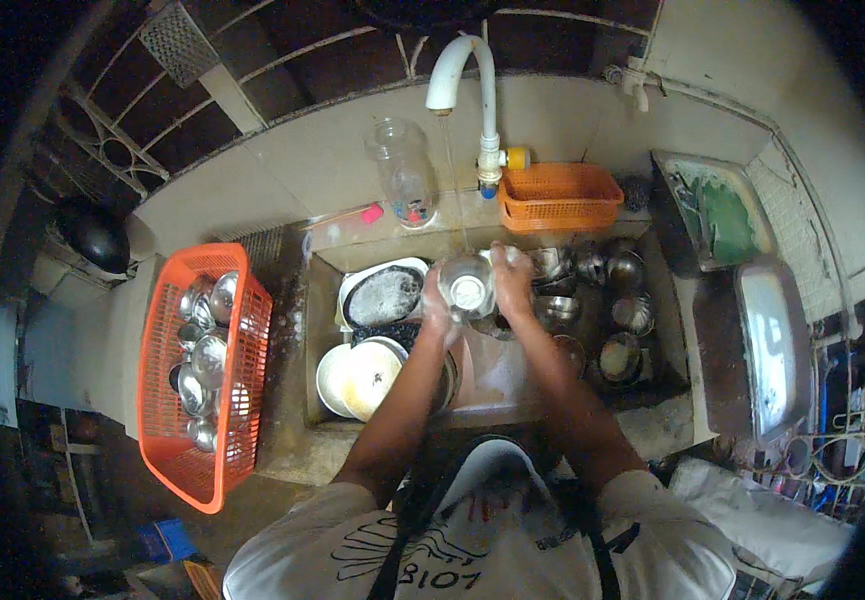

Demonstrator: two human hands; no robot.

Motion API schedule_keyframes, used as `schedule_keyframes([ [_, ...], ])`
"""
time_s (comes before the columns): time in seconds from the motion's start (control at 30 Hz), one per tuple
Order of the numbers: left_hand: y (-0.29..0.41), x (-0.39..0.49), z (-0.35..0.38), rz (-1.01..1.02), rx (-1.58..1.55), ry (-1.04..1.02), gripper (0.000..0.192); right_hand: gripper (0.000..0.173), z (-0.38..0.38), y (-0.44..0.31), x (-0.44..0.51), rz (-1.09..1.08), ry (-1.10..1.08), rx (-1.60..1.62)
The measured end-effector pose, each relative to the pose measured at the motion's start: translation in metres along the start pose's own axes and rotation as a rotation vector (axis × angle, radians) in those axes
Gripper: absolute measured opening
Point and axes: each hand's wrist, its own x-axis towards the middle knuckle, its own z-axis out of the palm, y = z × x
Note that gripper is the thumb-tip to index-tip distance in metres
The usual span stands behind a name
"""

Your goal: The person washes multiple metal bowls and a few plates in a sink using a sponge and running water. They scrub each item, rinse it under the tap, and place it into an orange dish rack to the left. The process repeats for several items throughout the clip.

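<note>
A shiny round vessel (468, 276), seemingly metal, is held between my two hands over the sink (669, 330). My left hand (438, 306) grips its left side. On its right side is my right hand (512, 277), slightly blurred, with its fingers against the wall. A thin stream of water runs from the white gooseneck tap (444, 90) down to the vessel. To the left of my hands lie a soapy dark oval dish (385, 295) and several pale plates (372, 379). Several metal bowls (631, 311) fill the sink's right side.
An orange-red plastic basket (249, 390) with metal bowls stands left of the sink. Behind the sink are a clear jar (402, 172), a pink item (372, 214) and a small orange basket (561, 196). Metal trays (774, 352) lean at the right.
</note>
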Motion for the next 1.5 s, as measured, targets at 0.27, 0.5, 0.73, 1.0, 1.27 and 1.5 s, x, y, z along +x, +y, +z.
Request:
schedule_keyframes([
  [0.27, -0.032, 0.004, 0.011, 0.056, 0.140, -0.027, 0.050, 0.049, 0.006, -0.002, -0.011, 0.358, -0.338, -0.065],
  [0.5, 0.037, -0.018, 0.017, -0.154, -0.127, -0.372, 0.059, 0.052, -0.040, -0.053, -0.033, -0.110, -0.753, -0.212],
  [0.73, 0.020, 0.004, 0.014, -0.123, 0.005, -0.312, 0.054, 0.068, -0.022, -0.054, -0.042, -0.583, -0.571, -0.800],
  [1.0, 0.019, -0.003, 0.000, 0.222, 0.510, -0.194, 0.050, 0.070, -0.002, -0.006, -0.053, -0.212, -0.737, -0.427],
  [1.27, 0.019, -0.046, -0.012, -0.301, -0.113, -0.310, 0.063, 0.042, -0.035, -0.007, -0.062, 0.376, -0.567, 0.713],
  [1.5, 0.025, -0.059, -0.009, -0.080, -0.239, -0.538, 0.071, 0.029, -0.057, 0.030, -0.043, 0.096, -0.146, 0.329],
])
